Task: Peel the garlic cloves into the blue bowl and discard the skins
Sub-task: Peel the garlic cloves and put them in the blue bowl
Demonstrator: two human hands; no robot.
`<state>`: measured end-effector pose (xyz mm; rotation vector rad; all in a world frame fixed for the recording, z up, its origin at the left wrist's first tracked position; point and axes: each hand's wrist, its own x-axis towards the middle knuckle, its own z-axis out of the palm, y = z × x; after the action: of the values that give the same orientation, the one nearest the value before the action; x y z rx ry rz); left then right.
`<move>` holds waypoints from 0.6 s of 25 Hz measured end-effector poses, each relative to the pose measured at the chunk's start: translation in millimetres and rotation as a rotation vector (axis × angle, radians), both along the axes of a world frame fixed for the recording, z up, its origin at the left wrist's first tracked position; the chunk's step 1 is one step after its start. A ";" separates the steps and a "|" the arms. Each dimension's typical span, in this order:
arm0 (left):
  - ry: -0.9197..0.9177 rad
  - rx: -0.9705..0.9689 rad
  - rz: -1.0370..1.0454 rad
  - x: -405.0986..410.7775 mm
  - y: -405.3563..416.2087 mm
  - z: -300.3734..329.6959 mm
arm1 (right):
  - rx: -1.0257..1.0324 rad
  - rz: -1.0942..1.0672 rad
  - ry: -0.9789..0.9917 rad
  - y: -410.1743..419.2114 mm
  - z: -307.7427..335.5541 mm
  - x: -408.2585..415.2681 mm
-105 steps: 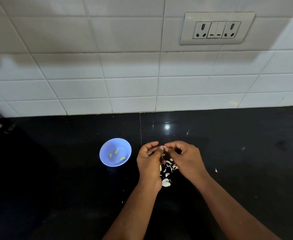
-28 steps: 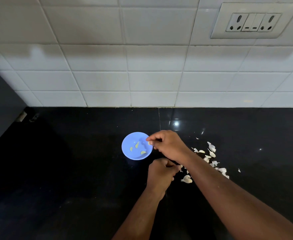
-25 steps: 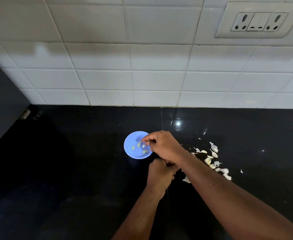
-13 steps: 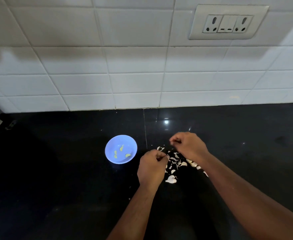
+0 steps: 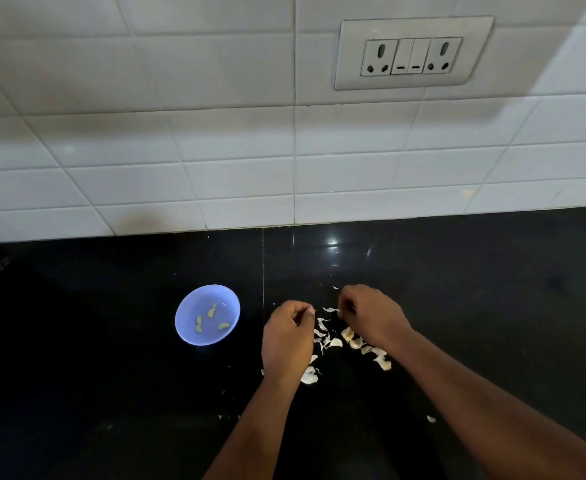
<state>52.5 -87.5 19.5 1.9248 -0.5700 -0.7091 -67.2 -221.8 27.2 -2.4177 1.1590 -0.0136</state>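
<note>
The small blue bowl [image 5: 184, 329] sits on the black counter and holds three peeled yellowish garlic cloves [image 5: 212, 310]. To its right lies a pile of white garlic skins [image 5: 327, 341] with a few unpeeled cloves [image 5: 351, 336] mixed in. My left hand [image 5: 286, 341] hovers at the pile's left edge with curled fingers, and a small white scrap of skin shows at its fingertips. My right hand [image 5: 372, 317] is over the pile's far side. Its fingertips are bunched and pointing down beside a skin piece; what they hold is hidden.
A white tiled wall [image 5: 236, 174] rises behind the black counter [image 5: 475, 306], with a socket panel [image 5: 412, 53] high on the right. Stray skin flakes [image 5: 431, 419] lie near my right forearm. A dark object edges in at the far left.
My right hand has drawn back from over the blue bowl to the skin pile on the right. My left hand has stayed beside the pile.
</note>
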 end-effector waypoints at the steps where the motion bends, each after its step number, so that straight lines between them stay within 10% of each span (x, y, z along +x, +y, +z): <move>1: 0.053 -0.033 -0.009 -2.9 -2.1 -0.7 | 0.086 -0.039 -0.130 -1.8 1.5 -1.8; 9: 0.174 -0.130 0.042 -31.0 -21.8 12.4 | 0.762 -0.181 -0.675 -5.4 17.0 -4.0; 15: 0.130 -0.151 0.151 -30.9 -18.3 16.4 | 0.661 -0.073 -0.608 -4.0 16.9 -9.6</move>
<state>21.5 -105.9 35.9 1.7472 -0.3818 -0.6691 -76.7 -225.8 44.2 -1.6196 0.7949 -0.3143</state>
